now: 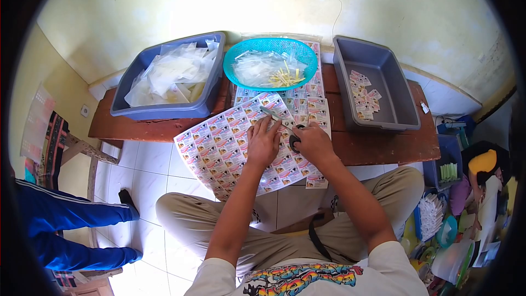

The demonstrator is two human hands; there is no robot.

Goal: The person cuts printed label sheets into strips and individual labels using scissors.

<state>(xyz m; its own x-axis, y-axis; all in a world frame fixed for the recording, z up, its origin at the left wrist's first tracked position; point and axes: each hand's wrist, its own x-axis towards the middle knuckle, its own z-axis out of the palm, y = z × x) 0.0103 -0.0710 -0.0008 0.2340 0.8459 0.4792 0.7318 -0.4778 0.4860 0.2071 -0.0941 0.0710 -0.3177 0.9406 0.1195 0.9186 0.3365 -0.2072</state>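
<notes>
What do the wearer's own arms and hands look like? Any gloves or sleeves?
The left hand and right hand are ungloved. Both forearms are bare, with no watch or band visible. Short white sleeves; white shirt with a multicoloured print.

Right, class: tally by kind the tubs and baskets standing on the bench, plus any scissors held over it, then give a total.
Tubs (left tub, right tub): 2
Teal basket: 1
Scissors: 1
Total: 4
</notes>
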